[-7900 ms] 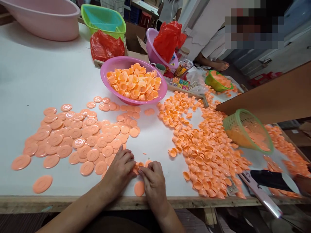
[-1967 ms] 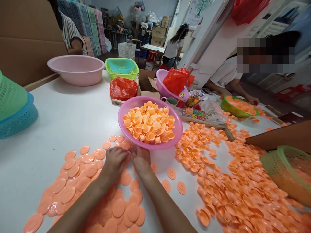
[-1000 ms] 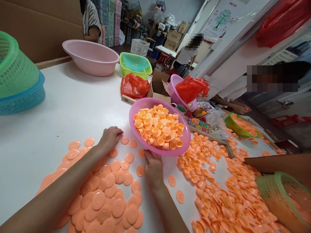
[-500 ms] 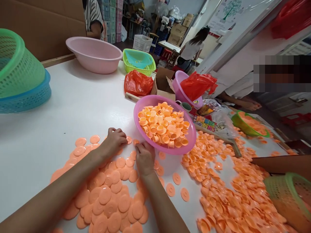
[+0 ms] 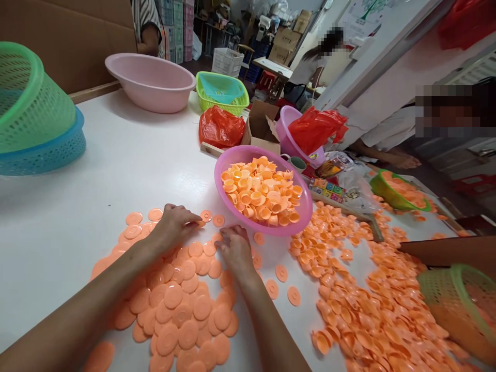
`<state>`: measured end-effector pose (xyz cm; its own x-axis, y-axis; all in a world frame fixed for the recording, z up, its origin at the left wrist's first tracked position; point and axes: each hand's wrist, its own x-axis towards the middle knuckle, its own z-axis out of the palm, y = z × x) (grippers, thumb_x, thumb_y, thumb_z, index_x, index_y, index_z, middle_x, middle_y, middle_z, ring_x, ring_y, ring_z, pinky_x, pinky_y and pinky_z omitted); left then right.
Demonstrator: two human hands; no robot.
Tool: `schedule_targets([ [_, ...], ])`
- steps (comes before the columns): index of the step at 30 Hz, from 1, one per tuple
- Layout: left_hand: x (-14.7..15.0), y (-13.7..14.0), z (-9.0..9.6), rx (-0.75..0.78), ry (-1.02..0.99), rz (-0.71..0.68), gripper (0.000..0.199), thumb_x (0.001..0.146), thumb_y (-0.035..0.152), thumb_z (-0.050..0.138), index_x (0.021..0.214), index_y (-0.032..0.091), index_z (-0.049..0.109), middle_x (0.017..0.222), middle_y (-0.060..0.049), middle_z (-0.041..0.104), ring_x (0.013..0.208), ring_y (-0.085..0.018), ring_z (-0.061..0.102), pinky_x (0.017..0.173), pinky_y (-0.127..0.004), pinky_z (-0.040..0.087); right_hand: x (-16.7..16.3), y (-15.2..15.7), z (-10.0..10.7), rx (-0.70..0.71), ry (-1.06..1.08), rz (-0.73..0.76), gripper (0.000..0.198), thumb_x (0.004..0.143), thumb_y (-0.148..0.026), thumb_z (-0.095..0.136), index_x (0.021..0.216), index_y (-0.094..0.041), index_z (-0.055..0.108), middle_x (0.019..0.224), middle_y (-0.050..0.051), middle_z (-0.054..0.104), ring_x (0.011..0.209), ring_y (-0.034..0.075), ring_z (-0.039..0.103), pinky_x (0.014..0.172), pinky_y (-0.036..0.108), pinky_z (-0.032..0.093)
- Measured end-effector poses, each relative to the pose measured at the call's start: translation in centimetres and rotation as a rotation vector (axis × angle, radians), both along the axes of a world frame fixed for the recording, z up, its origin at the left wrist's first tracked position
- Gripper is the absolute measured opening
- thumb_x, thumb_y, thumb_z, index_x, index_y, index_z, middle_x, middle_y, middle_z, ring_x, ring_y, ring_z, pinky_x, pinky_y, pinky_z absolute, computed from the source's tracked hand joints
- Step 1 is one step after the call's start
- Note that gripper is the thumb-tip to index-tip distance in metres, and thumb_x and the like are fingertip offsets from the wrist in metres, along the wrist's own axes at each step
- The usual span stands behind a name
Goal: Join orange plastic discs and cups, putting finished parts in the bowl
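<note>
Small round orange plastic saucers (image 5: 201,307) lie in a loose, overlapping heap on the white table in front of me. At the heap's far edge, my left hand (image 5: 174,226) has its thumb and fingers pinched at the rim of one small saucer. My right hand (image 5: 235,248) hovers to the right, thumb and fingers a little apart over another small saucer (image 5: 217,238). Two single saucers, one of them this flat saucer (image 5: 218,220), lie just beyond my fingertips. A pink basin (image 5: 263,228) full of small orange toy cups (image 5: 261,188) stands close behind my right hand.
Many more orange cups (image 5: 372,315) spread across the table's right side, beside a green mesh basket (image 5: 442,294). Stacked baskets (image 5: 42,113) stand at the left, a pale pink tub (image 5: 155,85) at the back. A co-worker's arm (image 5: 387,156) rests at the far right.
My right hand has let go of a saucer and drawn back toward me, its fingers loosening. The left hand stays near the same spot. The view has shifted slightly.
</note>
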<state>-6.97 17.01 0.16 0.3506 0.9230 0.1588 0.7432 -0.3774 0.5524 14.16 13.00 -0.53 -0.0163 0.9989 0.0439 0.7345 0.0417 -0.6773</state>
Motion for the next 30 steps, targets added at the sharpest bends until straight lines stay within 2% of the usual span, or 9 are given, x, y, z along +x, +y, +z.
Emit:
schedule_targets([
  [3, -0.2, 0.0, 0.0, 0.026, 0.036, 0.012, 0.021, 0.088, 0.029, 0.054, 0.085, 0.027, 0.074, 0.066, -0.001, 0.069, 0.071, -0.018, 0.058, 0.084, -0.04, 0.03, 0.1, 0.1, 0.1, -0.036, -0.052, 0.037, 0.013, 0.072, -0.011, 0.066, 0.079, -0.022, 0.067, 0.089, 0.005, 0.064, 0.092, 0.025, 0.055, 0.081, 0.036, 0.044],
  [8, -2.3, -0.2, -0.1, -0.076, -0.017, 0.117, 0.023, 0.086, 0.033, 0.053, 0.079, 0.026, 0.074, 0.066, 0.0, 0.068, 0.063, -0.017, 0.057, 0.075, -0.035, 0.037, 0.6, 0.2, 0.1, -0.128, 0.2, -0.045, 0.014, 0.071, -0.014, 0.07, 0.066, -0.02, 0.059, 0.076, 0.001, 0.06, 0.071, 0.018, 0.056, 0.066, 0.03, 0.045],
  [12, -3.3, -0.3, -0.1, -0.149, -0.071, 0.134, 0.023, 0.087, 0.036, 0.054, 0.085, 0.027, 0.075, 0.074, 0.002, 0.073, 0.067, -0.017, 0.062, 0.065, -0.029, 0.041, 0.6, -0.2, 0.4, 0.086, 0.006, -0.008, 0.013, 0.081, -0.011, 0.061, 0.074, -0.021, 0.066, 0.084, 0.004, 0.065, 0.085, 0.021, 0.057, 0.083, 0.036, 0.044],
  [14, -3.0, -0.4, 0.0, -0.168, -0.117, 0.097, 0.021, 0.087, 0.034, 0.055, 0.087, 0.026, 0.074, 0.082, 0.001, 0.075, 0.072, -0.016, 0.064, 0.066, -0.028, 0.043, 0.1, -0.6, 0.6, 0.128, -0.147, 0.146, 0.016, 0.083, -0.01, 0.061, 0.085, -0.022, 0.07, 0.092, 0.005, 0.065, 0.094, 0.023, 0.055, 0.091, 0.039, 0.04],
  [17, -1.9, -0.9, 0.1, -0.068, -0.133, -0.029, 0.019, 0.09, 0.032, 0.055, 0.088, 0.025, 0.074, 0.08, 0.0, 0.073, 0.077, -0.017, 0.062, 0.071, -0.03, 0.042, -0.9, -1.1, 1.0, 0.033, -0.227, 0.32, 0.012, 0.083, -0.013, 0.067, 0.089, -0.023, 0.07, 0.093, 0.004, 0.063, 0.095, 0.022, 0.053, 0.088, 0.036, 0.041],
  [21, -0.7, -2.0, -0.1, 0.164, 0.058, -0.219, 0.021, 0.096, 0.028, 0.052, 0.088, 0.023, 0.07, 0.079, -0.002, 0.071, 0.084, -0.019, 0.058, 0.08, -0.037, 0.037, -1.3, -1.6, 1.4, -0.065, -0.171, 0.289, 0.002, 0.086, -0.019, 0.069, 0.086, -0.021, 0.069, 0.091, 0.004, 0.061, 0.094, 0.021, 0.054, 0.084, 0.034, 0.042],
  [23, -0.7, -2.4, -0.4, 0.184, 0.104, -0.288, 0.021, 0.097, 0.023, 0.049, 0.091, 0.023, 0.069, 0.087, -0.003, 0.073, 0.089, -0.019, 0.057, 0.082, -0.037, 0.035, -1.1, -1.8, 1.4, -0.089, -0.133, 0.282, 0.007, 0.083, -0.018, 0.071, 0.088, -0.022, 0.069, 0.092, 0.004, 0.061, 0.094, 0.021, 0.054, 0.081, 0.033, 0.042],
  [27, -1.6, -2.7, -0.8, 0.183, 0.085, -0.295, 0.022, 0.096, 0.019, 0.05, 0.101, 0.027, 0.07, 0.102, -0.003, 0.074, 0.097, -0.019, 0.059, 0.083, -0.038, 0.035, -0.8, -2.0, 1.0, -0.088, -0.046, 0.249, 0.025, 0.072, -0.005, 0.073, 0.091, -0.021, 0.068, 0.09, 0.004, 0.061, 0.092, 0.022, 0.054, 0.076, 0.032, 0.044],
  [30, -2.3, -2.4, -0.8, 0.173, 0.025, -0.308, 0.023, 0.096, 0.022, 0.049, 0.104, 0.028, 0.07, 0.101, -0.003, 0.074, 0.096, -0.019, 0.059, 0.081, -0.036, 0.037, -0.9, -1.8, 0.7, -0.107, 0.112, 0.192, 0.018, 0.07, -0.005, 0.069, 0.08, -0.021, 0.065, 0.081, 0.001, 0.062, 0.08, 0.018, 0.056, 0.069, 0.03, 0.045],
])
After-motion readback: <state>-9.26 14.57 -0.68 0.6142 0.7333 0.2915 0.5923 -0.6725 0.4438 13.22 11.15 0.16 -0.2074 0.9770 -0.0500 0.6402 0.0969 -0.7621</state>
